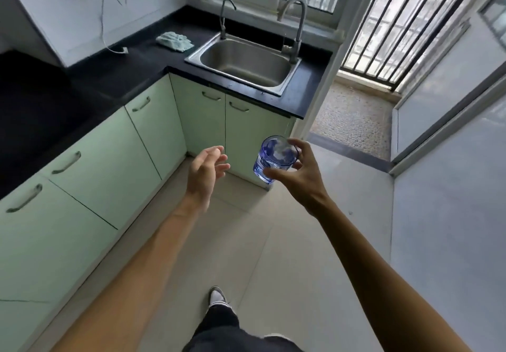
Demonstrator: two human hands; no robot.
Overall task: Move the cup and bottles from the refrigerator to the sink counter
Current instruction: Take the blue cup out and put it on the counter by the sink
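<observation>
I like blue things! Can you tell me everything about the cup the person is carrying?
The cup is a short blue see-through tumbler, probably glass, with no handle. It tilts slightly, its open mouth toward the camera. The right hand holds it in the air above the floor, fingers wrapped round its side. Nothing else touches it.

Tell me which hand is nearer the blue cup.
Right. The right hand holds the blue cup by its side; the left hand hangs open beside it, apart, over the floor.
</observation>
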